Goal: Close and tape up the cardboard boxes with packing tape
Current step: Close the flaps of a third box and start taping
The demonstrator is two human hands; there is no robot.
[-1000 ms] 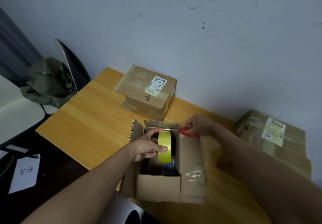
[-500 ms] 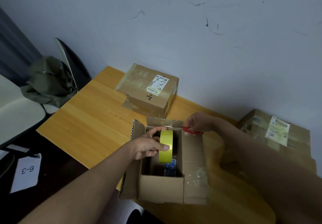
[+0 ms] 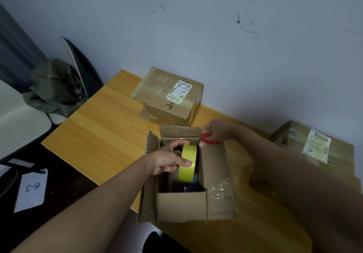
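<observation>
Head view, working outward from our two grips. Our left hand [image 3: 167, 161] holds the tape roll [image 3: 187, 162] on edge above the open box [image 3: 181, 207], thumb across the yellow face and fingers curled through the core; held that way, we judge, the roll can turn and pay out. A thin strip of tape appears to run from the roll toward the far flap [image 3: 179, 132], though it is faint. Our right hand [image 3: 218, 132] is closed round the red handles of the scissors [image 3: 211, 141] at the box's far right corner, blades aimed left along that strip, likely set to cut it. Whether the blades are apart we cannot tell.

The box sits at the near edge of the tabletop [image 3: 102, 134]. Its right flap [image 3: 216, 174] lies over the opening, carrying old clear film; the left flap [image 3: 152, 142] stands up, and the inside is exposed, something blue at the bottom. Closing is not yet done.

Farther out, a sealed box [image 3: 169, 97] with a shipping label rests near the wall, and more labelled boxes [image 3: 318, 150] lie to the right.
</observation>
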